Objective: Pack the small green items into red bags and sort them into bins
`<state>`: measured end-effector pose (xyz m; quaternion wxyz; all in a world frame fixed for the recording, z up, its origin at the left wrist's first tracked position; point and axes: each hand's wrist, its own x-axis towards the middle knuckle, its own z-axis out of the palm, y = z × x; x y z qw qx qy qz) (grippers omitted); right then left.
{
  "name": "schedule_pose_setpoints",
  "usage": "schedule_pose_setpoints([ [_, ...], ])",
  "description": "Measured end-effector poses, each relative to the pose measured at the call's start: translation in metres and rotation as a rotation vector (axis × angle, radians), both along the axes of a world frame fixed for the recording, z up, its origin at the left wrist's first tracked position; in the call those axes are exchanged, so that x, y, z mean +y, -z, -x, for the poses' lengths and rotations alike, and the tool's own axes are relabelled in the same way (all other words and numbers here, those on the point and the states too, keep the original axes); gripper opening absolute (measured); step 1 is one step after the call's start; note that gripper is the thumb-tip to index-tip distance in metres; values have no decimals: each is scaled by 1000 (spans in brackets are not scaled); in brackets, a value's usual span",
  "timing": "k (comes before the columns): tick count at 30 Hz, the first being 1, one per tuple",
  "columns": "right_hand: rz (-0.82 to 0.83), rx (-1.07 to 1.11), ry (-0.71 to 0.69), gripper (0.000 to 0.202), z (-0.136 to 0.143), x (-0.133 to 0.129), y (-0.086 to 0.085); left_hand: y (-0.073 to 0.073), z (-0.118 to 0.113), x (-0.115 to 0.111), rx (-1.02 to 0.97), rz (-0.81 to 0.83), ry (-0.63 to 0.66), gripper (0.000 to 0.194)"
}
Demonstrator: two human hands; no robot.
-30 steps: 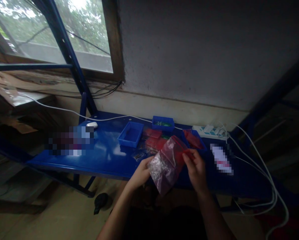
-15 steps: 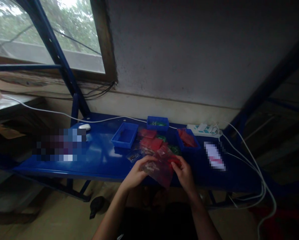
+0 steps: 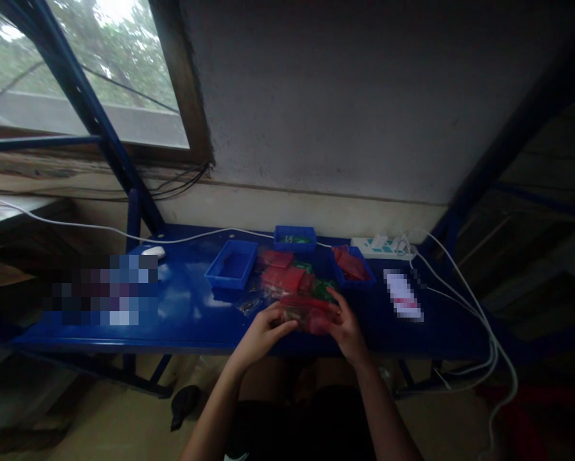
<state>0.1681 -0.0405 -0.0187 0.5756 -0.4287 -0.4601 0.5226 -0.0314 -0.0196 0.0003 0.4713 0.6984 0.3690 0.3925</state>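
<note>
A red see-through bag (image 3: 311, 315) is stretched between my two hands at the front edge of the blue table. My left hand (image 3: 268, 328) grips its left end, thumb in front. On the other end, my right hand (image 3: 346, 325) has its fingers closed round the red plastic. What lies inside the bag is too blurred to tell. Just behind it are more red packets (image 3: 285, 279) and green packets (image 3: 323, 289) in a loose pile. A small clear packet (image 3: 250, 305) lies left of the pile.
Around the pile stand a blue tray (image 3: 232, 264) at left, a blue tray with green items (image 3: 294, 238) behind, and one with red packets (image 3: 352, 266) at right. A power strip (image 3: 386, 247) with white cables, a white mouse (image 3: 153, 251) and blurred-out items are also on the table.
The bag hung down over the table edge before; now it is drawn up flatter between my hands. The whole view has shifted slightly.
</note>
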Motion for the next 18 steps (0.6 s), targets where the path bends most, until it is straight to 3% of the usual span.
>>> schedule_pose_setpoints([
  [11,-65,-218,-90,56,0,1,3,6,3,0,29,33,-43,25],
  [18,-70,-318,-107,56,3,-1,2,1,5,-3,-18,19,-5,25],
])
